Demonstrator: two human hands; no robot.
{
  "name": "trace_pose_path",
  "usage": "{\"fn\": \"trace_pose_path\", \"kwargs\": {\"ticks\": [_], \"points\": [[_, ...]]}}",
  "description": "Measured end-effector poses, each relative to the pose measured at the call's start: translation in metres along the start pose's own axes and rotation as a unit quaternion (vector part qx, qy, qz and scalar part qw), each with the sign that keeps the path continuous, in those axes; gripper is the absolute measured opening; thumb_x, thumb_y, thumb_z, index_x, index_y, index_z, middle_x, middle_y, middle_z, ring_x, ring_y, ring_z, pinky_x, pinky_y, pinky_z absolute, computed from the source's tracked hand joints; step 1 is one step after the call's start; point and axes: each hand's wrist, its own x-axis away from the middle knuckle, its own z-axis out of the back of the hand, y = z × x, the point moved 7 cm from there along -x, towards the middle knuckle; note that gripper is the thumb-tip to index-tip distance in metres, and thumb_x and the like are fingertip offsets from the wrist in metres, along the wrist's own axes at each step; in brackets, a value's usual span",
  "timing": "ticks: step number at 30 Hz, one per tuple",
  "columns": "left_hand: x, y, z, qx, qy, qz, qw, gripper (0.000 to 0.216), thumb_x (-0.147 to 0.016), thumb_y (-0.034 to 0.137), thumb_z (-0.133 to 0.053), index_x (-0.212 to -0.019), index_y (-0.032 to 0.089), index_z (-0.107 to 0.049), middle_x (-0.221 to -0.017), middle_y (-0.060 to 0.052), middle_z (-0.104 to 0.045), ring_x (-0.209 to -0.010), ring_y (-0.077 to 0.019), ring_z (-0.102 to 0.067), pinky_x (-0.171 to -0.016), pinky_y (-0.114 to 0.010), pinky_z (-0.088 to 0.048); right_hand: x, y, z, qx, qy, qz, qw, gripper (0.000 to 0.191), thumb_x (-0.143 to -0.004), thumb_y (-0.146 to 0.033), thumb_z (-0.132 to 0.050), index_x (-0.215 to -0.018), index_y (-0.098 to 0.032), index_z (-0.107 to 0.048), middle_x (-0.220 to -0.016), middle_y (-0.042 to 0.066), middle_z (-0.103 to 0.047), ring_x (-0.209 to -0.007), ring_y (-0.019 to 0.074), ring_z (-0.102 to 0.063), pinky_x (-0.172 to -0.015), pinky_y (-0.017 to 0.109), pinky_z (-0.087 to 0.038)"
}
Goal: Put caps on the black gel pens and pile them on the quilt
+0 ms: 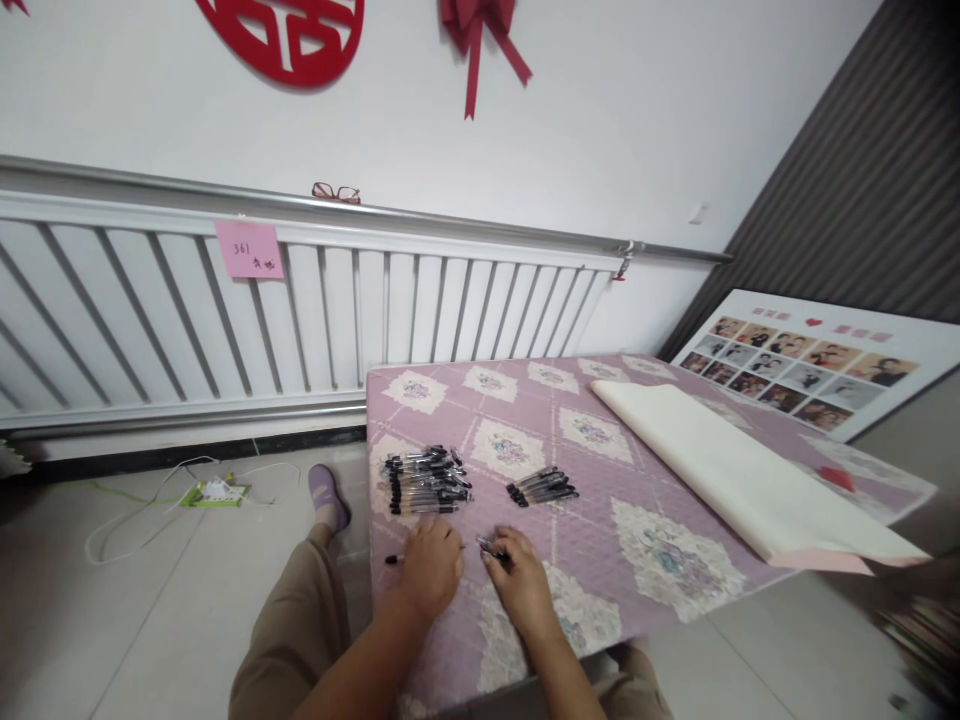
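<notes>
My left hand (429,566) rests near the front of a low table covered with a purple quilted cloth (645,500), fingers curled round a clear pen with a black end (393,559) that sticks out to the left. My right hand (521,580) lies beside it, pinching a small black pen part (489,547). A big heap of clear black-capped pens (424,481) lies just beyond my left hand. A smaller bunch of pens (542,487) lies beyond my right hand.
A folded cream sheet of paper (742,475) covers the table's right side. A white radiator (300,310) with a pink note (249,249) and glasses (335,192) on top runs along the wall. A photo board (810,360) leans at right. Cables (142,500) lie on the floor.
</notes>
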Motion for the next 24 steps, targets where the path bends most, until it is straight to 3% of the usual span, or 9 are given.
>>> {"fn": "trace_pose_path", "kwargs": {"ticks": [8,16,24], "points": [[0.001,0.001,0.004,-0.003,-0.013,0.013,1.000,0.018,-0.092,0.025,-0.045,-0.094,0.021,-0.062,-0.103,-0.006,-0.058,-0.104,-0.0252,-0.048,-0.090,-0.041,-0.033,0.003,-0.004,0.004,0.052,0.010,-0.013,0.999,0.038,-0.076,-0.030,-0.063,-0.112,-0.019,-0.062,-0.105,0.009,-0.068,-0.100,0.0257,-0.061,-0.088,0.040,-0.049],[-0.008,0.002,0.006,-0.015,-0.038,0.008,0.999,0.023,-0.094,0.024,-0.039,-0.095,0.021,-0.062,-0.101,-0.007,-0.058,-0.102,-0.0246,-0.049,-0.088,-0.040,-0.035,0.003,-0.015,0.001,0.133,-0.025,0.022,0.991,0.021,-0.079,-0.022,-0.060,-0.099,-0.021,-0.068,-0.093,0.007,-0.069,-0.089,0.0245,-0.061,-0.083,0.037,-0.048],[-0.027,-0.005,0.010,-0.018,-0.041,-0.011,0.999,0.022,-0.094,0.023,-0.039,-0.094,0.020,-0.062,-0.103,-0.007,-0.059,-0.101,-0.0244,-0.050,-0.088,-0.039,-0.036,0.004,-0.009,0.003,0.132,0.001,0.008,0.991,0.031,-0.079,-0.035,-0.063,-0.106,-0.020,-0.065,-0.099,0.009,-0.069,-0.092,0.0262,-0.061,-0.084,0.040,-0.048]]}}
